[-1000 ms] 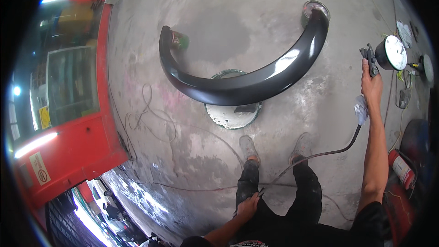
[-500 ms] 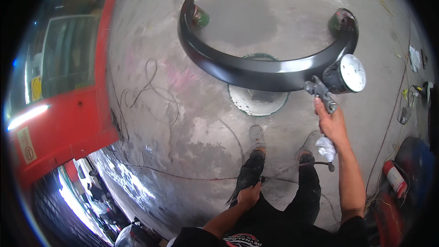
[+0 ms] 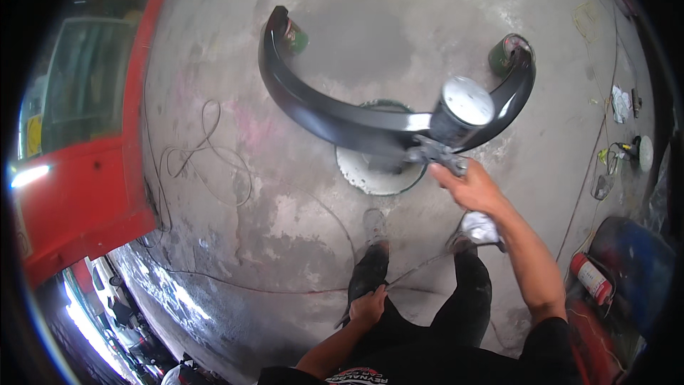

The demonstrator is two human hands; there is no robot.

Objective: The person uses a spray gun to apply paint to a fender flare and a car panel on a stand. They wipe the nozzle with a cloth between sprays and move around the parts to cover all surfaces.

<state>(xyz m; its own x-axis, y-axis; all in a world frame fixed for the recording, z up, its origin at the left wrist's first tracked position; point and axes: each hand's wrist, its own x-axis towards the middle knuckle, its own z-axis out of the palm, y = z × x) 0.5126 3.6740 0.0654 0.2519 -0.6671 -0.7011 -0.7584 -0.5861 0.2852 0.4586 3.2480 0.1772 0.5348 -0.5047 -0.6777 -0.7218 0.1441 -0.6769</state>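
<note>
My right hand (image 3: pixel 474 187) is wrapped round the handle of a spray gun (image 3: pixel 443 157), whose dark cup has a white lid (image 3: pixel 468 101). A crumpled white wad (image 3: pixel 479 227) hangs by the handle's lower end. The gun is over the near edge of a glossy black curved fender flare (image 3: pixel 313 113), hiding part of it. Under the flare's two ends stand green cans (image 3: pixel 296 41) (image 3: pixel 501 58); its middle lies over a round white-topped container (image 3: pixel 362 175). At my left thigh, my left hand (image 3: pixel 368 306) is closed on the thin air hose (image 3: pixel 422 269).
Hose loops (image 3: pixel 206 150) lie on the concrete floor to the left, beside a red panel with a window (image 3: pixel 85 203). On the right are a red fire extinguisher (image 3: pixel 591 277), a blue drum (image 3: pixel 630 264) and a corded tool (image 3: pixel 636 150).
My right hand and the spray gun have swung left along the flare, from its right part toward the middle. My left hand still holds the hose. The whole view has shifted slightly.
</note>
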